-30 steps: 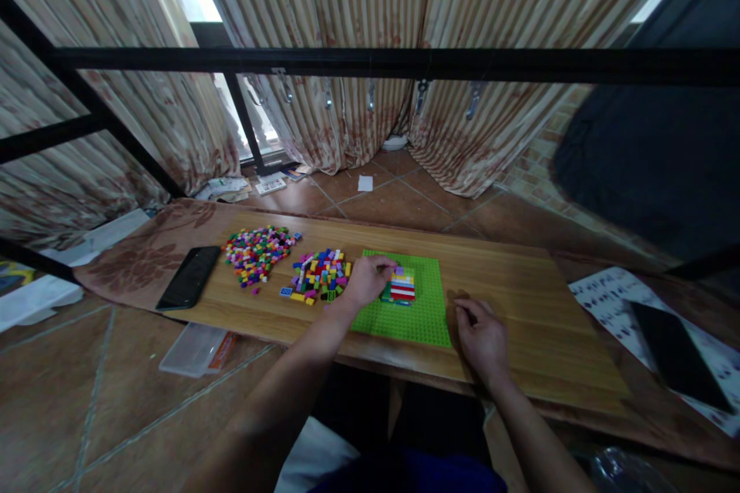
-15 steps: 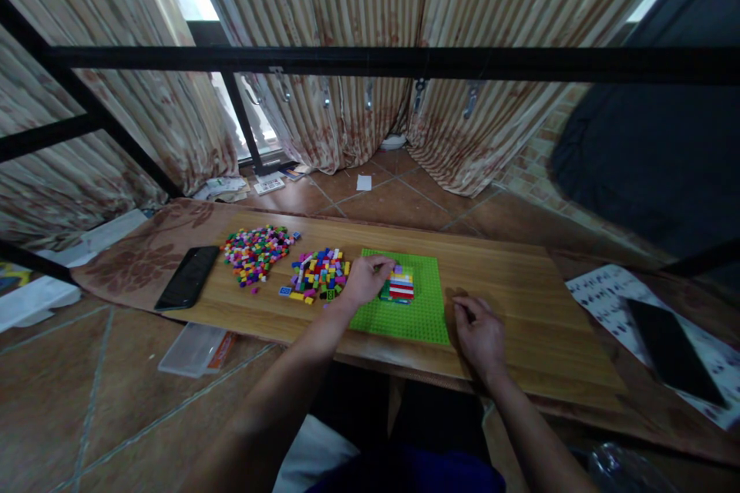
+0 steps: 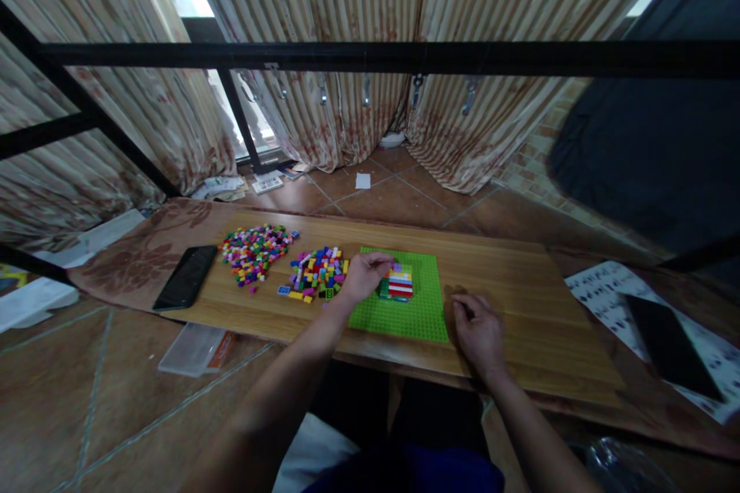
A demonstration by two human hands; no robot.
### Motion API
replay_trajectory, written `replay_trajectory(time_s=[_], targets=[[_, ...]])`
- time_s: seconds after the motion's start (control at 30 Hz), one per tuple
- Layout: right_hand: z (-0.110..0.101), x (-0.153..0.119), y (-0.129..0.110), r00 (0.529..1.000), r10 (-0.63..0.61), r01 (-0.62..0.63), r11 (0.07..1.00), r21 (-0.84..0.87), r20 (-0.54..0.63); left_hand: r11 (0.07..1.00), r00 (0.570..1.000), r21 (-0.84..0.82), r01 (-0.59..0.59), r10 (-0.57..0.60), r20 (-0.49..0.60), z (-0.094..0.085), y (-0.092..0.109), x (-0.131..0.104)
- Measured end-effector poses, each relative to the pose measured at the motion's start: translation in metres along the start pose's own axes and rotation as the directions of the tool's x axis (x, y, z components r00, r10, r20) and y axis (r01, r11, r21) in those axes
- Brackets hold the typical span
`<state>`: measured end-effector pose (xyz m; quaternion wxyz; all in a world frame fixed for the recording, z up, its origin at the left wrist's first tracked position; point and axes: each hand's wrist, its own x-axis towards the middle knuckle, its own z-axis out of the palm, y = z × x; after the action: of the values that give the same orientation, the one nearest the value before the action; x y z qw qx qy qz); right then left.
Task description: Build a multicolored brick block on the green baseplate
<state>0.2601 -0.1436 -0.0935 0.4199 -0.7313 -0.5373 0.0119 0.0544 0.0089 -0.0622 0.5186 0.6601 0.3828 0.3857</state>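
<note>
Striped plastic-brick block (image 3: pixel 400 287) assembled mid-frame; green studded plastic baseplate (image 3: pixel 422 321) mostly bare; multicoloured plastic bricks (image 3: pixel 321 272) unplaced, centre-left. Left hand (image 3: pixel 365 276) at purple brick (image 3: pixel 397 267), right hand (image 3: pixel 479 330) curled; finger closure unclear, both.

Wearer: deep-blue garment (image 3: pixel 428 471) at torso; near-black legwear (image 3: pixel 426 412); forearms (image 3: pixel 309 343), left hand (image 3: pixel 363 277) and right hand (image 3: pixel 481 330) bare

L hand (image 3: pixel 370 276) at purple brick (image 3: pixel 397 267), far edge of striped build (image 3: pixel 401 289) on grn baseplate (image 3: pixel 425 316); R hand (image 3: pixel 479 327) curled on tabletop (image 3: pixel 537 308) beside baseplate. Brick pile (image 3: pixel 320 271), small-pc pile (image 3: pixel 254 250) & blk phone (image 3: pixel 186 277) off L.
</note>
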Motion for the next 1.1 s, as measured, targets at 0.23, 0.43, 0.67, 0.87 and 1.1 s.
replay_trajectory(time_s=[0.23,0.43,0.67,0.87,1.1], targets=[[-0.0002,0.0001,0.0001,1.0,-0.002,0.002,1.0,-0.012,0.011,0.998,0.999,0.056,0.023,-0.022,-0.024,0.001,0.0026,0.0013],[0.0004,-0.0004,0.0014,1.0,-0.02,0.02,1.0,0.004,0.0,0.994,0.999,0.106,0.014,-0.009,-0.044,0.0019,0.0023,0.0026],[0.0009,0.0001,0.0022,1.0,-0.002,0.002,1.0,0.002,0.007,0.99,0.998,0.141,0.028,-0.021,-0.053,0.0024,0.0052,0.0011],[0.0,-0.0002,0.0001,1.0,0.002,-0.003,1.0,0.005,0.013,0.986,0.999,0.164,0.036,-0.03,-0.041,0.0028,0.0066,0.0019],[0.0015,-0.0007,0.0025,1.0,-0.004,0.004,1.0,-0.003,0.004,0.981,0.998,0.192,0.038,-0.026,-0.065,0.0053,0.0045,0.0029]])
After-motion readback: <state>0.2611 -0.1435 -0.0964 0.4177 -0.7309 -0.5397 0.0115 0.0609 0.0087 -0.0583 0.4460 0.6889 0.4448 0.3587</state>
